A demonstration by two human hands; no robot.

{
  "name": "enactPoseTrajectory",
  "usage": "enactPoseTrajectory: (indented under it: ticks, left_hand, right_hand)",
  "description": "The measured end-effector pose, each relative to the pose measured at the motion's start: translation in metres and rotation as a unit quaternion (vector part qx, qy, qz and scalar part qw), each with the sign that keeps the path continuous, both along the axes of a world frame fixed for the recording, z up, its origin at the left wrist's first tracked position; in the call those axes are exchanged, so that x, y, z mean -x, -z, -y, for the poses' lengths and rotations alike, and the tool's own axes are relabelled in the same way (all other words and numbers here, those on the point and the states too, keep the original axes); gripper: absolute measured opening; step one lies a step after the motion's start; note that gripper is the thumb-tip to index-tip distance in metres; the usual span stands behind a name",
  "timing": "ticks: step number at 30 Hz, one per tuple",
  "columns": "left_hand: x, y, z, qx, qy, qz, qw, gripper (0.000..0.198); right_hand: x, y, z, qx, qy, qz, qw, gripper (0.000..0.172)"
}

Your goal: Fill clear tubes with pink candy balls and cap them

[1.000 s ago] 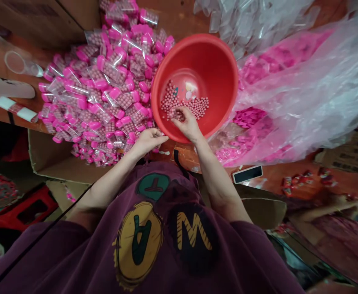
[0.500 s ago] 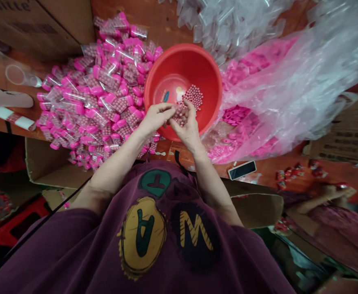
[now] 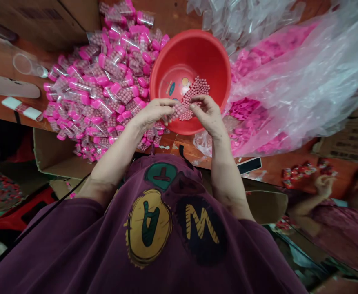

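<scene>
My left hand [image 3: 154, 113] is closed around a small clear container [image 3: 176, 110] filled with pink beads, over the near side of a red basin [image 3: 191, 37]. My fingers cover part of the container. To its right, my right hand [image 3: 208, 113] hovers above the basin with thumb and fingers curved and apart; nothing shows between them. Loose pink beads [image 3: 199, 86] lie on the basin floor, spread below and between both hands.
Many filled clear containers with bright pink caps [image 3: 105, 90] are heaped on the left. A plastic bag of pink caps [image 3: 258, 134] and clear empty containers [image 3: 246, 20] lie right and behind. A phone [image 3: 249, 165] rests near the edge; another person's hand [image 3: 324, 185] is far right.
My right hand has drawn away from my left hand to the right. The loose beads now cover a wider patch of the basin. The view has shifted slightly.
</scene>
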State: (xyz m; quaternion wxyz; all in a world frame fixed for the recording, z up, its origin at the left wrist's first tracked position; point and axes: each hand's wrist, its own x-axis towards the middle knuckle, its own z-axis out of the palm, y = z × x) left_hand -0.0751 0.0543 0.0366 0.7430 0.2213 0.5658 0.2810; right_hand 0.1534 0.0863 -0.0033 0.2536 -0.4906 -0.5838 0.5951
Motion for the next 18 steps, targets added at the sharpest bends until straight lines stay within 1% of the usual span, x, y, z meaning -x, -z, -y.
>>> enactPoseTrajectory:
  ticks: [2,3,6,8,11,13,15,16,18]
  left_hand:
    - [-0.005,0.004,0.004,0.012,-0.015,0.013,1.000,0.032]
    - [-0.009,0.005,0.005,0.022,-0.022,0.014,0.999,0.033]
    - [-0.023,0.009,0.009,0.040,-0.037,-0.001,0.999,0.035]
    - [-0.032,0.009,0.010,0.032,-0.026,-0.003,0.999,0.032]
    - [-0.048,0.007,0.015,0.001,0.018,-0.004,1.000,0.026]
    - [-0.058,0.006,0.020,-0.023,0.033,-0.032,0.999,0.021]
    - [-0.067,0.005,0.027,-0.035,0.029,-0.061,0.997,0.006]
    - [-0.071,0.005,0.031,-0.032,0.023,-0.063,0.997,0.008]
    - [-0.075,0.004,0.038,-0.007,0.011,-0.039,0.999,0.027]
  right_hand:
    - [0.002,0.005,0.008,-0.045,0.046,0.033,0.997,0.054]
    - [0.004,0.006,0.014,-0.045,0.069,0.041,0.996,0.054]
    - [0.008,0.002,0.034,0.008,0.128,0.029,0.991,0.053]
    - [0.008,-0.004,0.047,0.031,0.139,0.012,0.990,0.052]
    - [0.001,-0.010,0.069,0.045,0.152,-0.002,0.987,0.049]
    - [-0.012,-0.010,0.090,0.059,0.177,0.012,0.982,0.047]
    - [-0.032,-0.005,0.115,0.075,0.213,0.044,0.973,0.047]
    - [-0.044,-0.001,0.127,0.084,0.230,0.068,0.967,0.046]
    - [-0.069,0.011,0.150,0.106,0.262,0.130,0.950,0.041]
